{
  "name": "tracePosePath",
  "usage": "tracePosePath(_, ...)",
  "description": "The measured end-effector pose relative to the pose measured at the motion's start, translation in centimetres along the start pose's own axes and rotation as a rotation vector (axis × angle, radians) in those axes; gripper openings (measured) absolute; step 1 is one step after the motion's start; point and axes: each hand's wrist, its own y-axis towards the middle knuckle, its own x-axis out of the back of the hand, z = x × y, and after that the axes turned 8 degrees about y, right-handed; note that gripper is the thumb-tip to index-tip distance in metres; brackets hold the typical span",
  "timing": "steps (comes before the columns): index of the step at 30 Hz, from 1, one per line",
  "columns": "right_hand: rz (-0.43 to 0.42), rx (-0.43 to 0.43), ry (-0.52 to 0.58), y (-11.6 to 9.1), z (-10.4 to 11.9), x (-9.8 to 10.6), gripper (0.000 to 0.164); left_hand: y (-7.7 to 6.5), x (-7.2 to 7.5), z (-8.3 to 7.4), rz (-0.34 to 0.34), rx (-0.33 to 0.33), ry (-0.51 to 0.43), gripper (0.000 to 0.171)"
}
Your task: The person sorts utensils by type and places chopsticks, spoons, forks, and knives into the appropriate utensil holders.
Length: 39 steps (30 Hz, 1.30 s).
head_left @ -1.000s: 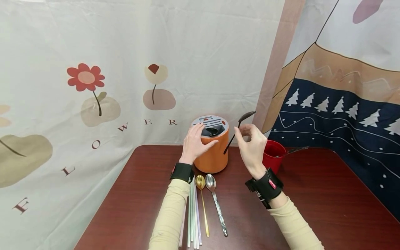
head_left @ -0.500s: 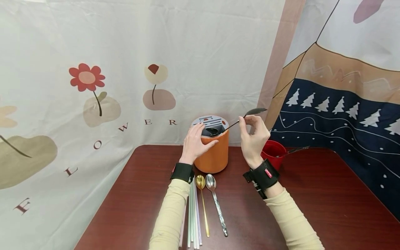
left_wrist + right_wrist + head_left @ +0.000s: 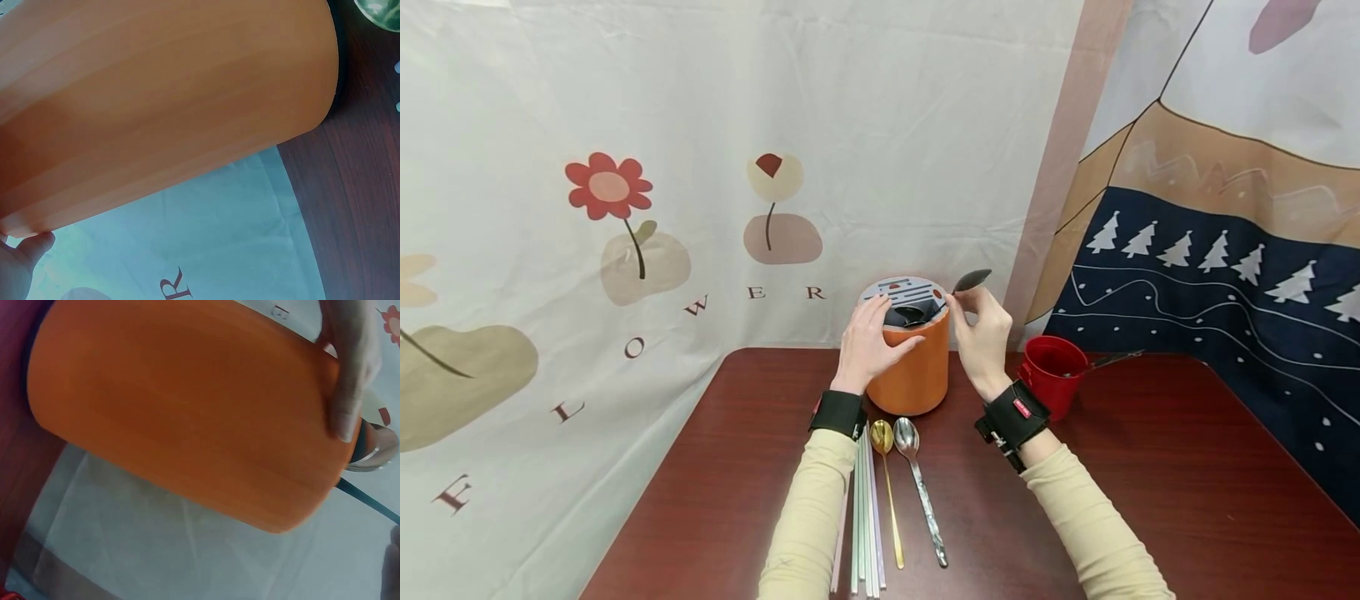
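One orange holder (image 3: pixel 917 379) stood on the table (image 3: pixel 752 433), a dark spoon (image 3: pixel 973 280) sloping to its open top.
You had a smooth cylinder before you, black-edged at the foot, its pale grey top marked with dark bars and reddish shapes; the dark bowl of a second spoon (image 3: pixel 910 316) showed in the open front section. Your left hand (image 3: pixel 868 344) was spread wide round the upper side, thumb and fingers against it. Your right hand (image 3: pixel 983 338) pinched the first spoon's handle between thumb and fingertips, its oval bowl raised, its lower end hidden. Behind, the pale cloth (image 3: pixel 880 167) carried the letters (image 3: pixel 756 292) F, L, O, W, E, R. The red tag (image 3: pixel 1022 407) on your right wrist strap (image 3: pixel 1017 425) bore marking too small to read.
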Motion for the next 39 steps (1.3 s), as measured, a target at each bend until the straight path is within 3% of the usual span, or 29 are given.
tracePosePath(5, 0.131, -0.085, -0.02, -0.1, -0.7, -0.3, 0.013, 0.1, 0.0, 0.0, -0.005, 0.0, 0.002, 0.078)
tracePosePath(13, 0.255, -0.162, -0.066, -0.5, -1.4, -0.7, 0.015, 0.1, -0.1, 0.1, -0.008, 0.006, -0.004, 0.08)
tracePosePath(24, 0.311, -0.207, -0.061, -2.0, -1.4, -0.1, 0.014, 0.0, 0.0, 0.1, -0.004, 0.012, -0.018, 0.079)
tracePosePath(39, 0.408, -0.283, -0.147, -7.1, -1.2, 1.5, 0.011, -0.1, -0.2, 0.0, -0.025, -0.007, -0.022, 0.078)
